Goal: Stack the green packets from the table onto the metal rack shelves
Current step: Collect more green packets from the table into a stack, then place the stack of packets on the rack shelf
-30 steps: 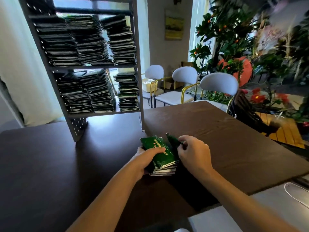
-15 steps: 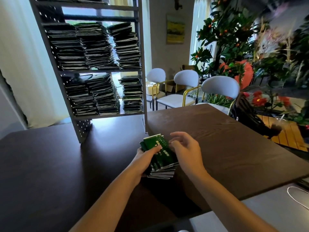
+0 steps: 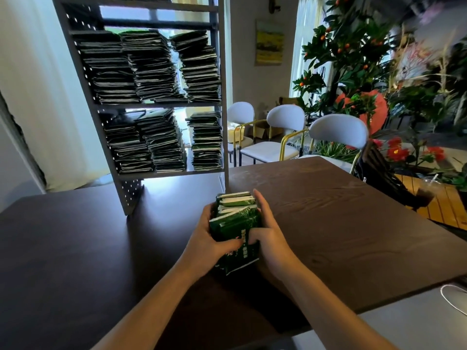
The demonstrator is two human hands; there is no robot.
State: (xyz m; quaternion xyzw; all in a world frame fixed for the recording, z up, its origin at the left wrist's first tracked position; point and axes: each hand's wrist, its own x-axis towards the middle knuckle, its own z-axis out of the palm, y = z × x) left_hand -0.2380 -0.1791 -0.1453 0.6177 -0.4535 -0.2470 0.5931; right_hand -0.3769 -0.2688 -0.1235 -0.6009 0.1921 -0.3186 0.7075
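green packets [image 3: 236, 221] sit bundled between your left hand [image 3: 206, 239] and right hand [image 3: 269, 237], both curled round them above the dark table [image 3: 75, 248]; your fingers hide the bundle's sides, and the metal rack [image 3: 156, 102] top is cut off.

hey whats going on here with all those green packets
A person is gathering a bundle of green packets on the dark table, with the left hand and the right hand gripping it from either side. Just behind stands the metal rack, with two shelves already holding three piles of packets each. This bundle hasn't gone onto a shelf yet.
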